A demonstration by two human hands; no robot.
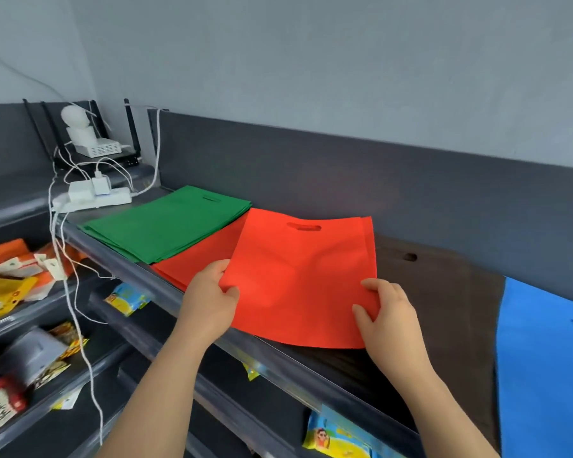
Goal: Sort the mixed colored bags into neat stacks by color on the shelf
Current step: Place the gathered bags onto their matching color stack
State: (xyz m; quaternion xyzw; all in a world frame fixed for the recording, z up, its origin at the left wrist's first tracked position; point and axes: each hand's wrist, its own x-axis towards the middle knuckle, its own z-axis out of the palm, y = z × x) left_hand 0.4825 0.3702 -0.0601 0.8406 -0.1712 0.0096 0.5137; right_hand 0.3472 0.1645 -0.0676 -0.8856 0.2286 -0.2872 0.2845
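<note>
You're pinching the red bag point(298, 279) at its 2 near corners, left hand point(209, 302) and right hand point(387, 319), lying on the shelf point(123, 263) over the red stack point(196, 259), right of the green stack point(166, 223).

Held red bag point(298, 279) overlaps red stack point(196, 259), beside green stack point(166, 223) and brown bag point(437, 292).
</note>
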